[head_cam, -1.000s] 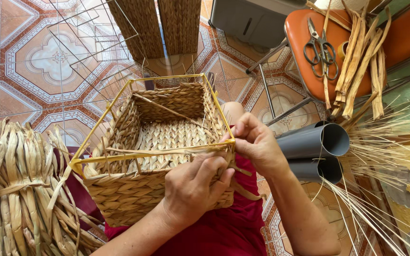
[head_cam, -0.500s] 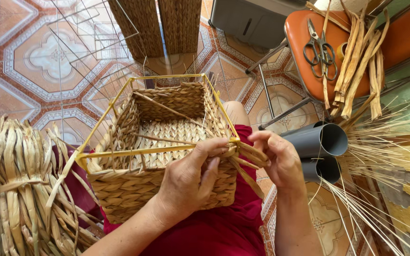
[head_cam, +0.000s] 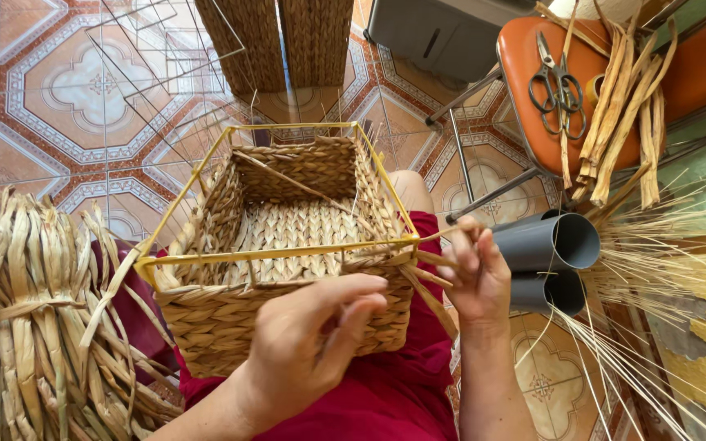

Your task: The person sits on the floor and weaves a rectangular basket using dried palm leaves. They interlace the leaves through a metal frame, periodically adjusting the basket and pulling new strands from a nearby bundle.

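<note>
A square woven straw basket (head_cam: 288, 224) on a yellow wire frame (head_cam: 275, 256) rests on my lap, over red cloth. My left hand (head_cam: 308, 343) presses against the basket's near wall, fingers curled loosely over the weave. My right hand (head_cam: 475, 278) is at the basket's near right corner, pinching loose straw strands (head_cam: 422, 273) that stick out from the weave just under the yellow rim. The basket's inside is bare apart from one loose strand lying across it.
A big bundle of dried straw (head_cam: 34, 318) lies at my left. Two grey plastic pipes (head_cam: 549, 257) holding thin reeds sit at my right. An orange chair (head_cam: 549, 90) carries scissors (head_cam: 559, 86) and straw strips. Bare wire frames (head_cam: 165, 57) and woven baskets (head_cam: 283, 37) stand on the tiled floor.
My right hand has moved from the basket's rim out to its right corner and now pulls strands there. My left hand has slid down the near wall. The basket has shifted slightly.
</note>
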